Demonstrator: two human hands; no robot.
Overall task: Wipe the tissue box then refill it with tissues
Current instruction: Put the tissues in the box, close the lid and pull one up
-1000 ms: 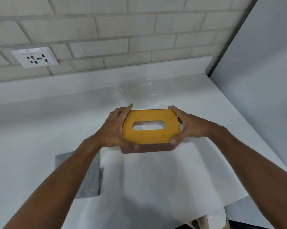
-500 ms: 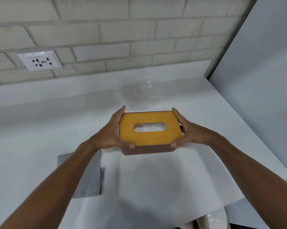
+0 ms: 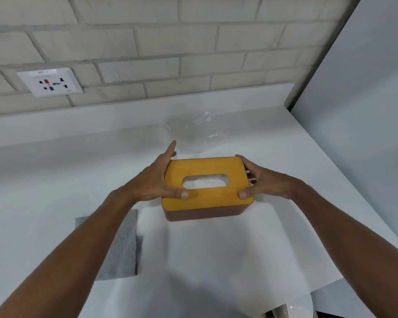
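Note:
A tissue box [image 3: 207,198] with a brown body and an orange-yellow wooden lid stands on the white counter. White tissues [image 3: 205,182] show through the lid's oval slot. My left hand [image 3: 152,182] holds the box's left end, thumb pressed on the lid's front edge, index finger pointing straight past the far corner. My right hand [image 3: 262,180] holds the right end, thumb on the lid's front right corner, fingers round the side. A grey cloth [image 3: 122,246] lies on the counter at the lower left, partly under my left forearm.
A crumpled clear plastic wrapper [image 3: 193,129] lies just behind the box. A large white paper sheet [image 3: 216,260] covers the counter under and in front of the box. A wall socket [image 3: 50,82] sits at upper left. A grey panel [image 3: 365,111] bounds the right side.
The box has settled onto the counter a little farther from me. My left index finger has straightened, and both thumbs now sit on the lid's front edge.

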